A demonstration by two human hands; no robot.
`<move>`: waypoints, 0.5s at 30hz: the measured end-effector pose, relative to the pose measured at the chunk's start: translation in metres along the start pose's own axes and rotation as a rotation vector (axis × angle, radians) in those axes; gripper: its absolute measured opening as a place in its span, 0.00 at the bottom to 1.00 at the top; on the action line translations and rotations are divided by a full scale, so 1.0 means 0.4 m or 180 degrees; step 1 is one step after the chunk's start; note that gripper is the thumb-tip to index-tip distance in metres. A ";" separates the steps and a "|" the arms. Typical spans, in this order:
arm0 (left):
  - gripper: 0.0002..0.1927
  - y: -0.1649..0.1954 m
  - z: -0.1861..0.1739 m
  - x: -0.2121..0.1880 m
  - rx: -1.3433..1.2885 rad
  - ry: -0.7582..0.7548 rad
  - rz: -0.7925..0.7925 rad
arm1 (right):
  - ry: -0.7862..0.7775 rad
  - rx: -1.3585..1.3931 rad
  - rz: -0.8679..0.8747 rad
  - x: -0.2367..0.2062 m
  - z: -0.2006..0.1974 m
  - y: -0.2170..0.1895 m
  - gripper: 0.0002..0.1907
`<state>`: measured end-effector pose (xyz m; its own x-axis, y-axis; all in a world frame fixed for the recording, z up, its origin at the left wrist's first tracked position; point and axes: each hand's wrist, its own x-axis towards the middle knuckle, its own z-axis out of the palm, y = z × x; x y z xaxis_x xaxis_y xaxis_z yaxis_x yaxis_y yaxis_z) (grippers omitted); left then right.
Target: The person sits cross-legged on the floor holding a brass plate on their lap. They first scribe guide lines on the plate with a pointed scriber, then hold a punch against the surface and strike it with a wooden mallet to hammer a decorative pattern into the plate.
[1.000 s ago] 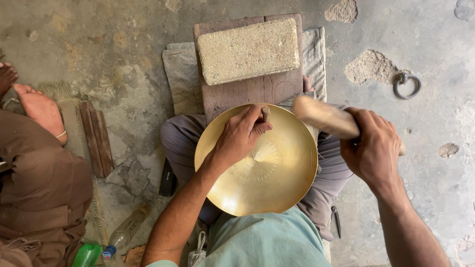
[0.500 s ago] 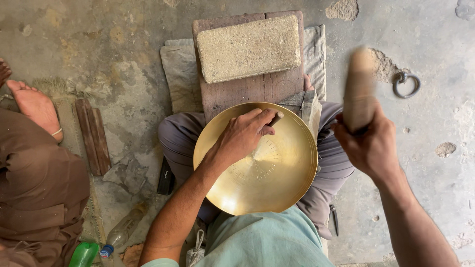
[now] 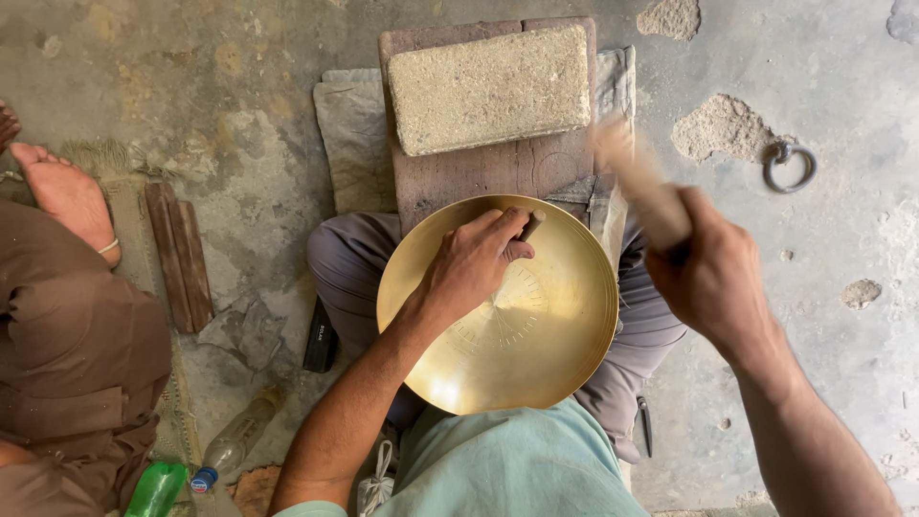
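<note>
On the seated person's lap, seen from the head camera, rests a round brass bowl (image 3: 512, 306), its hollow face up and tilted slightly toward the wearer. Inside the bowl, near its upper rim, the left hand (image 3: 474, 266) is closed around a small dark punch-like tool (image 3: 529, 226), tip set down on the metal; the grip looks meant both to steady the tool and to pin the bowl against the legs. A ring of fine radial marks (image 3: 512, 311) shows just below that hand, toward the bowl's centre. Right of the bowl and above its rim, the right hand (image 3: 713, 278) is wrapped tight round the handle of a wooden mallet (image 3: 639, 182), whose head is blurred and raised, pointing up and away from the bowl; it stands apart from the tool. Beyond the bowl's far rim lies a wooden board (image 3: 479, 177) bearing a rough stone block (image 3: 488, 88), with cloth (image 3: 349, 134) beneath. Far right of the bowl, an iron ring (image 3: 789, 165) lies on the concrete floor (image 3: 842, 364). Left of the bowl sits another person, bare foot (image 3: 62, 196) showing, with plastic bottles (image 3: 206, 460) nearby.
</note>
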<state>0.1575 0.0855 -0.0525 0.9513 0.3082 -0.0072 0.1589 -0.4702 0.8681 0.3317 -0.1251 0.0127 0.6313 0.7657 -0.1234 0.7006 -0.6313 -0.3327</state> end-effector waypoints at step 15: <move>0.13 -0.005 -0.001 -0.008 0.0158 0.0036 0.0029 | 0.0016 -0.0396 0.0123 -0.022 -0.003 -0.022 0.26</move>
<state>0.1542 0.0858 -0.0538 0.9498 0.3128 0.0065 0.1634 -0.5136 0.8424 0.3203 -0.1263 0.0179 0.6600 0.7401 -0.1291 0.7114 -0.6710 -0.2091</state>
